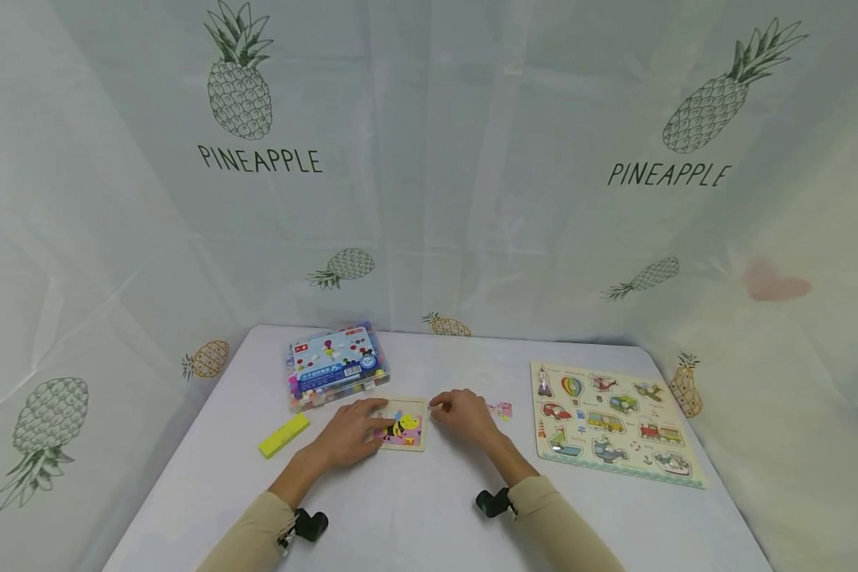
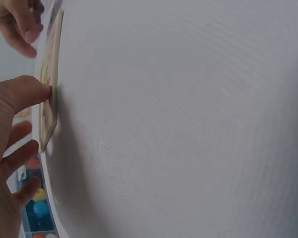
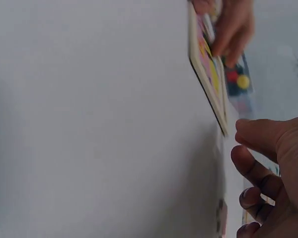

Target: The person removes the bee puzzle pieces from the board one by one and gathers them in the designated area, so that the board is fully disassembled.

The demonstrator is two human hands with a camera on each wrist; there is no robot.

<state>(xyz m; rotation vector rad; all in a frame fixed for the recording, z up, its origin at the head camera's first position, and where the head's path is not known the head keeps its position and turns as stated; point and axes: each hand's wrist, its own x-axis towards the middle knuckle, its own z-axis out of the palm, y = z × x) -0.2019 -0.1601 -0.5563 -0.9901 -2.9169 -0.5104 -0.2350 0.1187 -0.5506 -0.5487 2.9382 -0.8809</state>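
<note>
A small wooden puzzle board [image 1: 413, 445] with a bee picture [image 1: 404, 425] lies on the table. My left hand [image 1: 353, 433] rests on its left side with fingers spread; the thumb [image 2: 37, 94] touches the near edge in the left wrist view. My right hand [image 1: 463, 415] hovers just right of the board, fingers loosely bent. In the right wrist view a gap shows between right thumb [image 3: 260, 133] and forefinger, with nothing in it. Small pink pieces [image 1: 502, 410] lie beyond the right hand, partly hidden by it.
A clear plastic box [image 1: 336, 365] with a blue label and colourful contents stands at the back left. Nearer lies a yellow block [image 1: 284, 435]. On the right is a large vehicle puzzle board [image 1: 615, 425]. A pineapple-print curtain [image 1: 472, 199] hangs behind the white table [image 1: 400, 516].
</note>
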